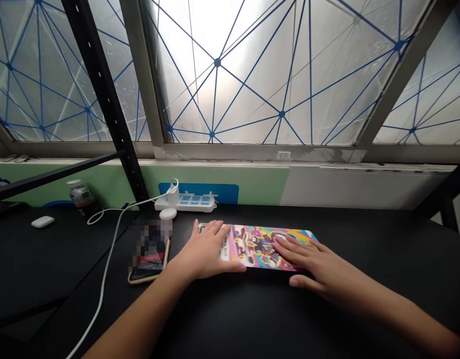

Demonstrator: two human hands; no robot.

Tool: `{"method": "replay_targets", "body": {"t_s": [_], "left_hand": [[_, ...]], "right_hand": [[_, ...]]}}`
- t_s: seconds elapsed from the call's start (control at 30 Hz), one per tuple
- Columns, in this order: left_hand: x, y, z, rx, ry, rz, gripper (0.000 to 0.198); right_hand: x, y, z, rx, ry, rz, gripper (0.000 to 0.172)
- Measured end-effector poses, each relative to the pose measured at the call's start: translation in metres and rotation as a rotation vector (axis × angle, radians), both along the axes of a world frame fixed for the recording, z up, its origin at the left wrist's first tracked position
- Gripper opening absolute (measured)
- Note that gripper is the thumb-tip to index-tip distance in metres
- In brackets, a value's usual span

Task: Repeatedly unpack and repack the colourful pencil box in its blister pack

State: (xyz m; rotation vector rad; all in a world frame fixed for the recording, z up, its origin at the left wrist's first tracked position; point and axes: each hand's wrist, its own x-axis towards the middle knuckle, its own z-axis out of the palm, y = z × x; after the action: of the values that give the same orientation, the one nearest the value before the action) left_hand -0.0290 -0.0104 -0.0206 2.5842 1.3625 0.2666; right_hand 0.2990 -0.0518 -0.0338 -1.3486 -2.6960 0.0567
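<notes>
A flat, colourful pencil box [252, 244] with cartoon print and partly covered "NCIL BOX" lettering lies on the black desk. My left hand [203, 249] spans its left end, fingers over the far side and thumb along the near edge, gripping it. Across the right part of the lid my right hand [312, 264] rests flat, fingers stretched out and thumb apart, off the near edge. Both hands hide parts of the lid. Just left of my left hand lies a phone [151, 259] in a pale-edged case, its screen partly pixelated.
A white power strip [188, 202] sits against the wall, with a plugged-in charger and a white cable [108, 269] running down the left. A round white object [167, 214], a dark bottle [82, 196] and a small white case [43, 222] stand nearby. A black metal post [112, 99] rises at left.
</notes>
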Motion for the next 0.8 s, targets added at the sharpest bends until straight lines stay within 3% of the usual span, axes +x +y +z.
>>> {"method": "replay_targets", "body": {"t_s": [0.1, 0.2, 0.33, 0.43, 0.57, 0.67, 0.8], "left_hand": [[0.0, -0.002, 0.001, -0.005, 0.019, 0.009, 0.104], [0.002, -0.006, 0.004, 0.043, 0.015, -0.013, 0.098], [0.01, -0.01, 0.006, 0.067, -0.095, -0.047, 0.079], [0.017, -0.01, 0.0, 0.072, -0.123, -0.038, 0.07], [0.02, -0.008, -0.009, 0.035, -0.017, -0.035, 0.068], [0.016, -0.007, -0.011, 0.017, 0.009, -0.012, 0.067], [0.011, -0.005, -0.007, -0.019, -0.002, -0.023, 0.073]], "right_hand": [[0.037, 0.001, -0.001, -0.001, -0.036, -0.088, 0.055], [0.044, 0.001, 0.002, 0.058, -0.064, -0.172, 0.046], [-0.002, -0.002, 0.012, 0.155, -0.037, -0.135, 0.063], [-0.053, -0.001, 0.016, 0.113, -0.001, -0.039, 0.074], [-0.103, 0.009, 0.009, 0.021, -0.028, 0.064, 0.091], [-0.114, 0.016, 0.001, 0.029, -0.046, 0.059, 0.09], [-0.089, 0.019, -0.007, 0.046, -0.023, 0.093, 0.067]]}}
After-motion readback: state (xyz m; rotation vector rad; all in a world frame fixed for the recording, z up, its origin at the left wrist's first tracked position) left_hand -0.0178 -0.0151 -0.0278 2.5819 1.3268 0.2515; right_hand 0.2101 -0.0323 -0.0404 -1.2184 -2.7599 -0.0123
